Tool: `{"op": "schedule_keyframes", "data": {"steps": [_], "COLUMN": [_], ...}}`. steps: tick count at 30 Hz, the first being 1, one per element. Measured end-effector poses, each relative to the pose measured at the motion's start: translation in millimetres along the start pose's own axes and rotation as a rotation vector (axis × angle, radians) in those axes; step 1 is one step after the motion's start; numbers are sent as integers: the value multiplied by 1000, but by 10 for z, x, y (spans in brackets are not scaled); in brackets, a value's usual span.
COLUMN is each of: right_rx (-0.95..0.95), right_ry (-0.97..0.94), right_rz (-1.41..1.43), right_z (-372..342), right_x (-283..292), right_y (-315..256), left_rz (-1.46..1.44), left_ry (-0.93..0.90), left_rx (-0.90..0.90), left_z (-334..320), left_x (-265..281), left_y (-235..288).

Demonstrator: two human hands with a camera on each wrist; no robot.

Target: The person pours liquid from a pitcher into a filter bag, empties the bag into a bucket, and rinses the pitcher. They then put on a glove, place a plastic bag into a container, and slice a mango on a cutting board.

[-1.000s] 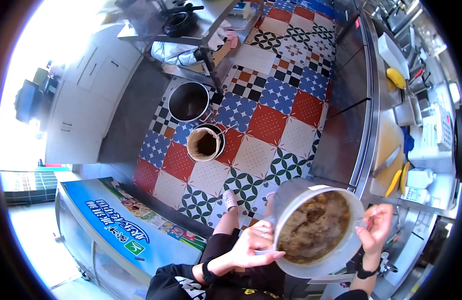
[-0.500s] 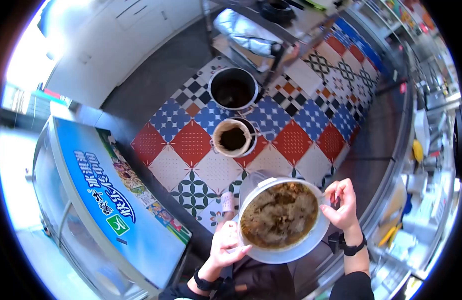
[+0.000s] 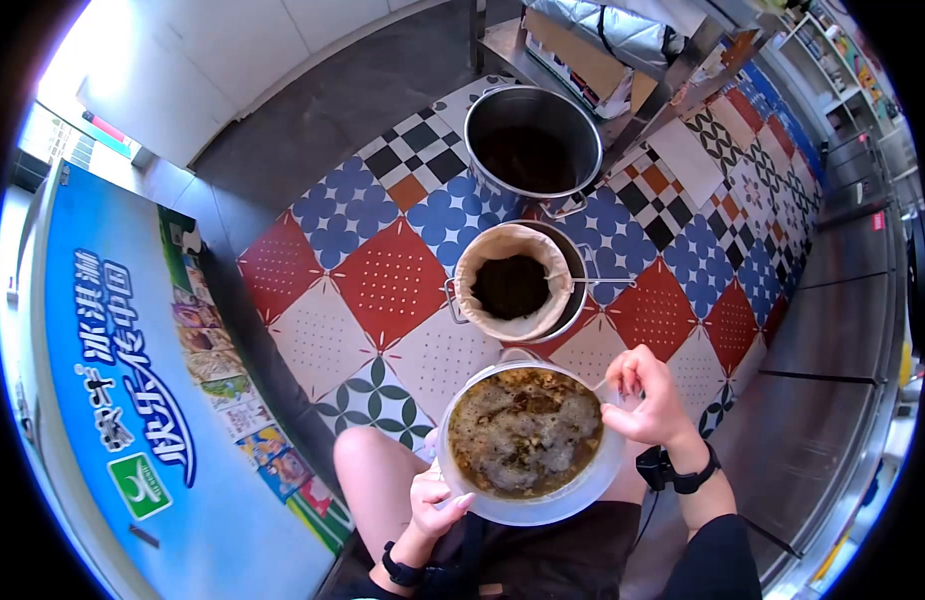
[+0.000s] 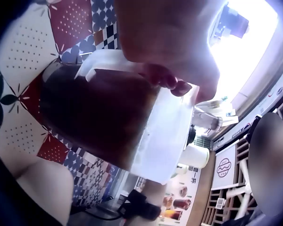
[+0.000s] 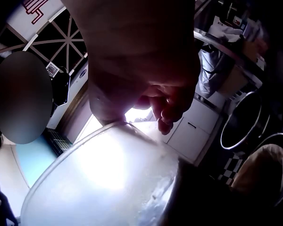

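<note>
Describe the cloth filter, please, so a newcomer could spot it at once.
On the tiled floor beside the blue-topped chest stand two metal pots. The cloth filter sits over the nearer one, just beyond the bucket of brown liquid. Its pale fabric rim sets it apart from the bare metal pot behind.

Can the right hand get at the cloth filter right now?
Probably not: the right hand is busy holding the bucket, which the left hand also holds. Nothing visible covers the cloth filter, so the way looks free if the right hand lets go.
</note>
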State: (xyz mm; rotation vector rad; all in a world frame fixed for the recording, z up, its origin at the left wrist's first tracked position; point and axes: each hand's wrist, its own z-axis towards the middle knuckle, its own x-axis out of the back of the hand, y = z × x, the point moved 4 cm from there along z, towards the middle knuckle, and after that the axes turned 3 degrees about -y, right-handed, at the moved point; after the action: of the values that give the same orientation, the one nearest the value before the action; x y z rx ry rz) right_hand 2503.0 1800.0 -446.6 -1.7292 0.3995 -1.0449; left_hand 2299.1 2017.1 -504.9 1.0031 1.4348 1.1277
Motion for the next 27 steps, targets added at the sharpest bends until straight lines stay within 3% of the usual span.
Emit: {"op": "schedule_keyframes", "data": {"steps": [4, 7, 10, 11, 14, 18, 21, 27], "right_rx": [43, 62, 81, 81, 60, -47, -43, -36], "right_ry": [-27, -97, -156, -168, -189, -194, -199, -135], "right_rz": [-58, -71, -60, -52, -7, 101, 132, 327], "right_z": [181, 310, 448, 483, 572, 702, 740, 753], "right_x": [-478, -708, -833, -878, -1022, -1129, -1185, -1217], "right_y": [713, 930, 1077, 1093, 1170, 1320, 1437, 1437], "left_rz": [144, 198, 218, 204, -77, -48, -92, -144], "left_ry": [-38, -84, -139, -108, 229, 334, 377, 477], "left_rx": [92, 136, 317, 309, 583, 554, 447, 462], "left_z": [-5, 21, -114, -121, -181, -153, -146, -78], "left_x": [317, 437, 485, 473, 502, 444, 487, 476], "left_y": [-817, -1079, -1331, -1334, -1418, -1480, -1572, -1396]}}
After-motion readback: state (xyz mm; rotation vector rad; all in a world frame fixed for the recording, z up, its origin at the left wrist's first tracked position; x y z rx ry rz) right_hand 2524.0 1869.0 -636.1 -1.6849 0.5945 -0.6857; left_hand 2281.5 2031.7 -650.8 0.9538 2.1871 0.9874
